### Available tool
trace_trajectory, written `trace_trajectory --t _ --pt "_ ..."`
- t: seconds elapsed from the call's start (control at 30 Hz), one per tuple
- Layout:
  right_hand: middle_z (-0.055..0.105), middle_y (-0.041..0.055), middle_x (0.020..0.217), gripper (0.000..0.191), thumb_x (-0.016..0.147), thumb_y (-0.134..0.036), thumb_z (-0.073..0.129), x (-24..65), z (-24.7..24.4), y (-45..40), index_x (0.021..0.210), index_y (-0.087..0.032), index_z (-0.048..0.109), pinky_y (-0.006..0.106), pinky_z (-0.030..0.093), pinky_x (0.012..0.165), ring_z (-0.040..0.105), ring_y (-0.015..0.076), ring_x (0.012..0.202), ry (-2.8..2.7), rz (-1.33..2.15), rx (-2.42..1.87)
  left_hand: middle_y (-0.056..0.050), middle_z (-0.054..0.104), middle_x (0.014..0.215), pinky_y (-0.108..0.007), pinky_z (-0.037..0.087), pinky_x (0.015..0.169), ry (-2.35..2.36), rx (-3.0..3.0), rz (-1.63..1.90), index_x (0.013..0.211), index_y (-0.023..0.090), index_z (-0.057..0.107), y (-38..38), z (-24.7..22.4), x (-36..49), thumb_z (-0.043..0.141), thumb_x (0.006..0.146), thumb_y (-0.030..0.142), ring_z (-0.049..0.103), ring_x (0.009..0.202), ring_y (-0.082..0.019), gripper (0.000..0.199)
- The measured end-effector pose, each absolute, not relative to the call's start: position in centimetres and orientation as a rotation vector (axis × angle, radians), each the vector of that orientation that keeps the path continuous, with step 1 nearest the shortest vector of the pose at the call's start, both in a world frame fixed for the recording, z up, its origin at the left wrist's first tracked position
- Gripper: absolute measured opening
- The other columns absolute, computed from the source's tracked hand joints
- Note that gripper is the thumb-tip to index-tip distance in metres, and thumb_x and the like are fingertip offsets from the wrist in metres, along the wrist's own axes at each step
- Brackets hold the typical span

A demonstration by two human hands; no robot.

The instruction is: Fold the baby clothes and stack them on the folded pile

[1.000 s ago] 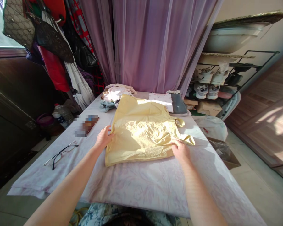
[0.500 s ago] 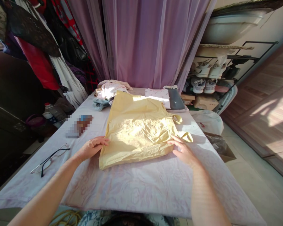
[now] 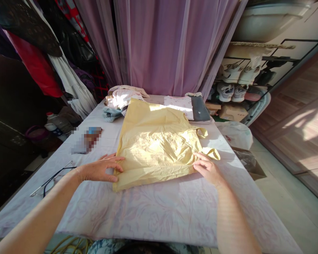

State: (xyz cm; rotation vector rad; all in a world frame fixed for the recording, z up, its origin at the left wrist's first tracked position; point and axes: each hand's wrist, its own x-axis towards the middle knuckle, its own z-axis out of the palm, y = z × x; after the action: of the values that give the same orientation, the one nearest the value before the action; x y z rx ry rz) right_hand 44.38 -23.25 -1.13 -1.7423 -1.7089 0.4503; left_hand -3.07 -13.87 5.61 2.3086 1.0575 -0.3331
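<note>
A yellow strappy garment (image 3: 159, 148) lies spread on the table, creased across its middle, with two loops of strap at its right end. On its left edge rests my left hand (image 3: 106, 169), open, the fingers apart and the tips on the cloth. My right hand (image 3: 207, 168) touches the near right corner, just below the straps. Its fingers are stretched out over the fabric, and I see no grip on it.
Crumpled clothes (image 3: 122, 100) sit at the back left, and a folded white garment (image 3: 178, 106) beside a grey one (image 3: 198, 108) at the back right. Eyeglasses (image 3: 51, 180) and a blurred-out item (image 3: 88, 139) lie on the left. Shoes (image 3: 230, 91) stand on a rack at right.
My left hand has spread its fingers and moved further onto the garment's left edge. The near edge strip looks flatter. My right hand stays near the straps; the view has shifted slightly.
</note>
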Motion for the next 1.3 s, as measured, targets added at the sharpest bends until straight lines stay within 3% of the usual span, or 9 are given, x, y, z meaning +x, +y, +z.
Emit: trace_trajectory --t 0.2,0.4,0.53,0.67,0.8,0.87,1.0,1.13,1.3 --pt "0.068 0.006 0.125 0.017 0.077 -0.026 0.059 43.8 -1.0 -22.8 0.066 -0.027 0.072 0.044 0.038 0.113 0.051 0.0278 0.13 -1.703 0.396 -1.837 -0.001 0.026 0.162 -0.06 0.016 0.117 1.04 2.379 -0.335 0.131 0.042 0.058 -15.5 6.1 -3.4 0.079 0.064 0.044 0.021 0.148 -0.037 0.07" --pt "0.07 0.0072 0.12 0.019 0.079 -0.029 0.057 43.9 -1.5 -22.6 0.071 -0.027 0.074 0.045 0.044 0.107 0.055 0.0287 0.126 -1.743 0.322 -1.812 0.003 0.033 0.159 -0.06 0.002 0.119 1.166 2.502 -0.244 0.112 0.036 0.07 -15.6 5.6 -2.1 0.064 0.078 0.035 0.015 0.15 -0.031 0.034" --pt "0.071 0.0109 0.118 0.025 0.081 -0.034 0.052 43.9 -1.9 -22.4 0.068 -0.024 0.071 0.048 0.045 0.104 0.058 0.03 0.121 -1.739 0.217 -1.707 0.001 0.055 0.145 -0.049 0.017 0.12 1.097 2.415 -0.089 0.107 0.03 0.073 -14.3 5.6 -1.8 0.048 0.085 0.029 0.039 0.141 -0.025 0.033" --pt "0.073 0.0105 0.111 0.025 0.08 -0.037 0.052 43.7 -1.5 -21.8 0.067 -0.023 0.068 0.048 0.045 0.102 0.062 0.0281 0.112 -1.691 0.183 -1.668 -0.002 0.074 0.114 -0.031 0.048 0.096 1.101 2.098 0.035 0.108 0.025 0.073 -13.5 6.0 -1.4 0.045 0.081 0.036 0.065 0.106 -0.022 0.04" --pt "0.075 0.0053 0.083 0.024 0.078 -0.039 0.053 42.9 0.2 -19.9 0.073 -0.023 0.07 0.039 0.052 0.078 0.068 0.0243 0.081 -1.529 0.31 -1.9 -0.002 0.071 0.071 -0.029 0.051 0.07 1.367 1.798 0.22 0.082 0.019 0.073 -12.2 5.5 -0.7 0.052 0.071 0.046 0.065 0.075 -0.022 0.036" --pt "0.074 0.0045 0.08 0.025 0.079 -0.039 0.054 42.2 1.2 -18.9 0.082 -0.023 0.073 0.034 0.051 0.072 0.067 0.023 0.077 -1.449 0.401 -2.051 -0.001 0.063 0.059 -0.028 0.047 0.057 1.484 1.573 0.322 0.079 0.017 0.07 -11.4 5.0 -0.3 0.053 0.07 0.055 0.059 0.061 -0.019 0.043" --pt "0.076 0.009 0.092 0.035 0.088 -0.044 0.048 41.8 2.0 -18.0 0.099 -0.022 0.073 0.034 0.05 0.077 0.069 0.0239 0.09 -1.344 0.482 -2.139 -0.005 0.069 0.076 -0.022 0.035 0.045 1.484 1.217 0.453 0.107 0.013 0.065 -10.8 4.6 0.4 0.049 0.071 0.072 0.054 0.054 -0.013 0.071" --pt "0.071 0.0148 0.116 0.044 0.089 -0.05 0.047 42.6 0.7 -19.4 0.108 -0.018 0.071 0.033 0.051 0.088 0.064 0.025 0.111 -1.427 0.626 -1.808 -0.009 0.071 0.104 -0.021 0.037 0.046 1.518 1.29 0.544 0.131 0.018 0.057 -11.6 4.3 0.5 0.055 0.071 0.073 0.061 0.068 -0.015 0.082" --pt "0.075 0.01 0.093 0.035 0.082 -0.044 0.055 42.5 -0.2 -19.4 0.1 -0.02 0.073 0.034 0.052 0.079 0.069 0.0243 0.087 -1.354 0.463 -1.908 -0.005 0.073 0.102 -0.026 0.051 0.068 1.551 1.572 0.626 0.149 0.019 0.038 -11.4 2.5 0.8 0.065 0.071 0.046 0.066 0.087 -0.02 0.087"
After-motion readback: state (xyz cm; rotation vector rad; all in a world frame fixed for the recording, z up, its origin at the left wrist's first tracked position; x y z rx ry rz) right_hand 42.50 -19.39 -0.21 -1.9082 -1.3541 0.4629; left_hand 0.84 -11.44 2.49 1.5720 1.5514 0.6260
